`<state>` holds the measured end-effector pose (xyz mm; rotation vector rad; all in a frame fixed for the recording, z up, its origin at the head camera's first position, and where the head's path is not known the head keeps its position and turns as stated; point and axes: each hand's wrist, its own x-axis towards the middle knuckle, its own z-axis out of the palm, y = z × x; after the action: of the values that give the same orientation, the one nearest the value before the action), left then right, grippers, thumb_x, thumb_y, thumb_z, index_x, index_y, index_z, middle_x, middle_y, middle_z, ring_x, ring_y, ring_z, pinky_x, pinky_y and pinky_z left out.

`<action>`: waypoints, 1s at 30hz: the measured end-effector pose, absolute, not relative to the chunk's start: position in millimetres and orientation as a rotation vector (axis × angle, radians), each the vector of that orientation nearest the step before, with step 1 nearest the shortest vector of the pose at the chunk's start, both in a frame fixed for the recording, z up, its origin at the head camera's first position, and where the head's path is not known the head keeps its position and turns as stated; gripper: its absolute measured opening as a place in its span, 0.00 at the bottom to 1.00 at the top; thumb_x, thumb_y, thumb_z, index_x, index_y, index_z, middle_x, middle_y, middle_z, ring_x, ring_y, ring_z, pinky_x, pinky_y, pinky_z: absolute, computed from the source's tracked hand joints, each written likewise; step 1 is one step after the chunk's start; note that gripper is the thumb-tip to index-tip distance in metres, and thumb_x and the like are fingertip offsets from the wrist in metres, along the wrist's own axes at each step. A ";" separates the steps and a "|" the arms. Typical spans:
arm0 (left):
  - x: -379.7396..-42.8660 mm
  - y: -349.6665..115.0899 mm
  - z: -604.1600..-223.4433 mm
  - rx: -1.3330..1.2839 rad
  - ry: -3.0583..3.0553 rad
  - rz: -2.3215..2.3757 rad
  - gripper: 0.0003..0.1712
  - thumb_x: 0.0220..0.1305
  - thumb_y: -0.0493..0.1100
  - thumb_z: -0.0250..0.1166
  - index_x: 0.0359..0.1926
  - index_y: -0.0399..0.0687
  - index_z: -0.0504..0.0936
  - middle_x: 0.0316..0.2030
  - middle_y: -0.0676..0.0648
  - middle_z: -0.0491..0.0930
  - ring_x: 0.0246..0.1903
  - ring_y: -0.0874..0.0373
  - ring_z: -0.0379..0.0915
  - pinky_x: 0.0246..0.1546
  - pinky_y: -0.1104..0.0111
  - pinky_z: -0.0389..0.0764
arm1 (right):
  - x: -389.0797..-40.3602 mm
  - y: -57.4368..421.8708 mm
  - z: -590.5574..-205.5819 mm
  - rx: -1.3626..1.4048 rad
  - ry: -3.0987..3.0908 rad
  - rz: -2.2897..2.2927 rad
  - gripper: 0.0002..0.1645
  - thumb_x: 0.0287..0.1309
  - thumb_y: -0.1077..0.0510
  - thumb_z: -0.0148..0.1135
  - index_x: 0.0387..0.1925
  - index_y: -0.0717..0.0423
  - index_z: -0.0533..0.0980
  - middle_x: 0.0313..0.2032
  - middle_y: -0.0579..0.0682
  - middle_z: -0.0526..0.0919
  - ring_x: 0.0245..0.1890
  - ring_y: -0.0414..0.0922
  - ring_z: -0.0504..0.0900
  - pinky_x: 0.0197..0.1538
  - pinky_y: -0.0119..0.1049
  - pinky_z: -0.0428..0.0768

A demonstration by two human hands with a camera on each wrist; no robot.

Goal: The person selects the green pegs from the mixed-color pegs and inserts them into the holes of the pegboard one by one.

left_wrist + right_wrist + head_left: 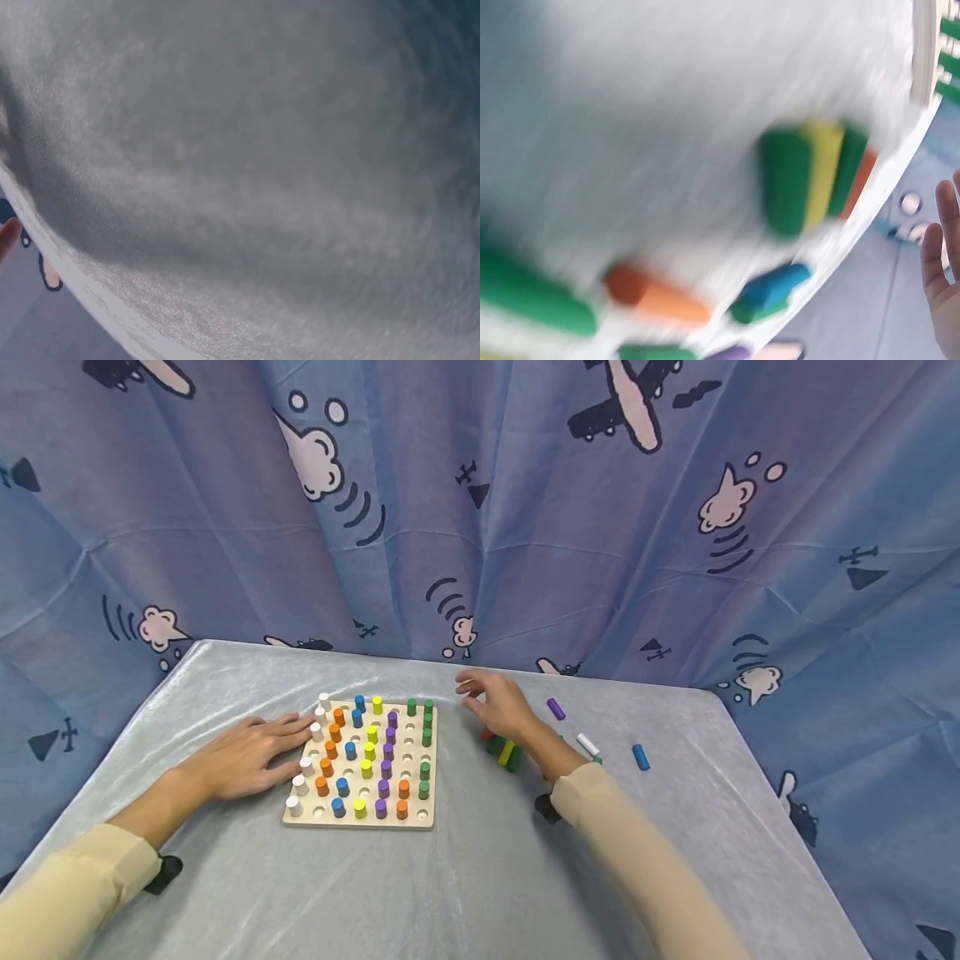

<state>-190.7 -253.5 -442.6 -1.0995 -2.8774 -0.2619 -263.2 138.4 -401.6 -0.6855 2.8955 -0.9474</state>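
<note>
A wooden pegboard (414,821) lies left of the middle in the head view, with rows of white pegs (307,766), orange, blue, yellow, purple and green pegs (427,737) standing in it; some holes show bare. At its left edge rests my left hand (243,757), palm down, fingertips close by the white pegs. My right hand (504,703) hovers over the table right of the board, fingers loosely extended and nothing visible between them. Below that hand lies a small group of loose pegs, among them a yellow peg (506,752), green ones and a red-orange one, partly covered by the forearm.
Farther right lie a loose purple peg (556,708), a white peg (588,744) and a blue peg (641,757). In the right wrist view, an orange peg (667,296) lies near several others. A patterned curtain (480,510) hangs behind the grey cloth-covered table (360,902).
</note>
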 end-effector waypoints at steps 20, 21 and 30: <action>-189.2 -251.3 -440.6 -1.109 -2.883 -0.273 0.33 0.71 0.54 0.58 0.68 0.37 0.72 0.71 0.41 0.64 0.68 0.38 0.63 0.57 0.42 0.70 | -236.4 285.1 -398.4 -0.446 2.949 -0.785 0.20 0.62 0.66 0.65 0.56 0.63 0.77 0.46 0.56 0.87 0.48 0.53 0.84 0.52 0.54 0.78; -189.3 -251.4 -440.5 -1.109 -2.884 -0.272 0.33 0.71 0.54 0.58 0.68 0.37 0.72 0.71 0.41 0.64 0.68 0.38 0.63 0.57 0.42 0.70 | -233.9 290.9 -398.6 -0.451 2.949 -0.776 0.20 0.62 0.66 0.65 0.56 0.63 0.77 0.46 0.56 0.87 0.48 0.53 0.84 0.52 0.54 0.78; -189.5 -252.7 -441.8 -1.112 -2.887 -0.269 0.33 0.72 0.54 0.58 0.68 0.37 0.71 0.72 0.41 0.64 0.68 0.38 0.63 0.57 0.42 0.70 | -211.3 326.0 -397.3 -0.515 2.903 -0.772 0.20 0.59 0.70 0.65 0.54 0.65 0.78 0.42 0.54 0.88 0.46 0.52 0.85 0.45 0.49 0.78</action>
<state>-189.5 -252.7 -441.8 -1.1116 -2.8867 -0.2687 -211.3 326.0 -397.3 -0.5151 2.9032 -0.7722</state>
